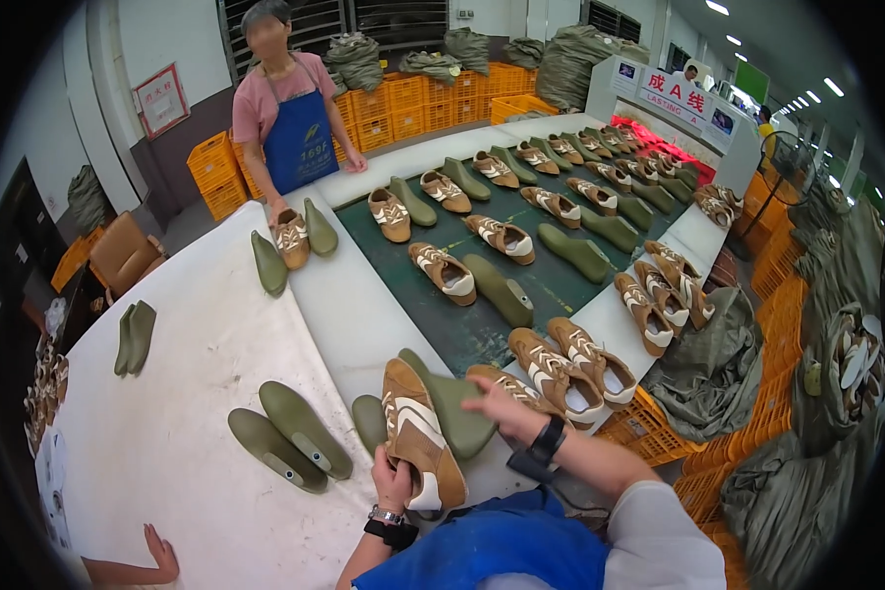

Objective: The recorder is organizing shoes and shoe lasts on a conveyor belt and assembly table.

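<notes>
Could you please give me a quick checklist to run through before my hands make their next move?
1. Left hand has hold of the brown shoe: ok, gripped at the heel end.
2. Brown shoe held level: not ok, it is tipped with its striped side showing.
3. Right hand gripping the large green last: cannot tell, the fingers are close to it but blurred.
4. Pair of green lasts lying together on the white table: ok.
5. Other person's hand apart from the brown shoe: ok, at the lower left.
</notes>
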The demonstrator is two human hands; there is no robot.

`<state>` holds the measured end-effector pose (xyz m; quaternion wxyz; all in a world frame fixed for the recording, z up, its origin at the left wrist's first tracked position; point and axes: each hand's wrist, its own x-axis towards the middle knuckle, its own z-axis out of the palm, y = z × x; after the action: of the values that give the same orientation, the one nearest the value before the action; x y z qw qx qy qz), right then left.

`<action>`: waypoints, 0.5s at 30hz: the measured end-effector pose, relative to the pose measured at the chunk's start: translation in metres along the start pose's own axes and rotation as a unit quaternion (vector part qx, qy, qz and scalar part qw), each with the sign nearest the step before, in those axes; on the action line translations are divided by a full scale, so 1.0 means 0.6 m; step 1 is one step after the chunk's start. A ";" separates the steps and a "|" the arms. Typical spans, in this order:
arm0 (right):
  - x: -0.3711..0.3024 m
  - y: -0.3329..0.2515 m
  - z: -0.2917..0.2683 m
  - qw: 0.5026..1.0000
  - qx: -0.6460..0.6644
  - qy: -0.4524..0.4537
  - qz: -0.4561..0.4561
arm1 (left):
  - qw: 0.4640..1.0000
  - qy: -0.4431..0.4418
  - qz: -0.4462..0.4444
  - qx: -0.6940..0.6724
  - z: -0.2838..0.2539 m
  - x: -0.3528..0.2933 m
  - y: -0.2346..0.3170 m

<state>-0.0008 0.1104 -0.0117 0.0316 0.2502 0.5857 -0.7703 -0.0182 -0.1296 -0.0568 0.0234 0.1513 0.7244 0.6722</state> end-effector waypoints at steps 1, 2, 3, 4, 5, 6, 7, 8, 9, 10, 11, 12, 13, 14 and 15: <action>0.016 -0.044 -0.009 0.997 0.050 -0.030 0.046 | 1.000 0.003 -0.001 -0.006 -0.002 0.002 -0.003; 0.045 -0.068 -0.027 0.989 0.108 -0.075 0.070 | 1.000 0.005 -0.002 -0.006 -0.001 0.001 -0.004; 0.079 -0.085 -0.037 0.991 0.101 -0.061 0.062 | 1.000 0.002 -0.005 -0.004 0.001 0.001 -0.004; 0.103 -0.111 -0.030 0.998 0.031 -0.038 0.040 | 1.000 0.004 -0.008 -0.001 -0.001 0.003 -0.004; 0.133 -0.127 -0.030 0.999 -0.039 -0.020 0.007 | 1.000 0.006 -0.007 -0.001 -0.001 0.004 -0.004; 0.151 -0.146 -0.020 0.994 -0.109 -0.002 -0.023 | 1.000 0.005 -0.012 -0.002 -0.002 0.002 -0.004; 0.180 -0.153 -0.014 0.979 -0.193 0.018 -0.056 | 1.000 0.004 -0.016 -0.003 -0.002 0.000 -0.004; 0.211 -0.147 -0.013 0.979 -0.194 0.014 -0.056 | 1.000 0.007 -0.016 -0.001 -0.005 -0.002 0.001; 0.246 -0.138 -0.018 0.943 -0.317 0.046 -0.093 | 1.000 0.006 -0.026 0.002 -0.004 -0.005 0.009; 0.283 -0.129 -0.025 0.889 -0.433 0.078 -0.129 | 0.999 0.003 -0.035 0.005 -0.002 -0.006 0.012; 0.318 -0.106 -0.043 0.889 -0.432 0.079 -0.131 | 0.999 0.004 -0.032 -0.009 0.001 -0.008 0.005; 0.346 -0.070 -0.074 0.861 -0.483 0.070 -0.143 | 0.999 -0.011 -0.046 -0.011 0.006 -0.008 0.003; 0.362 -0.045 -0.086 0.831 -0.532 0.057 -0.154 | 0.999 -0.012 -0.043 -0.024 0.010 -0.006 0.008; 0.351 -0.041 -0.039 0.832 -0.546 0.049 -0.084 | 0.999 0.003 -0.044 -0.028 -0.002 -0.009 0.009; 0.351 -0.041 -0.038 0.829 -0.550 0.053 -0.091 | 0.999 0.001 -0.047 0.000 -0.002 -0.011 0.004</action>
<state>-0.1848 0.1906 -0.0831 0.0629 0.1771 0.9332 -0.3063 -0.0118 -0.1325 -0.0552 0.0547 0.1162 0.7310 0.6702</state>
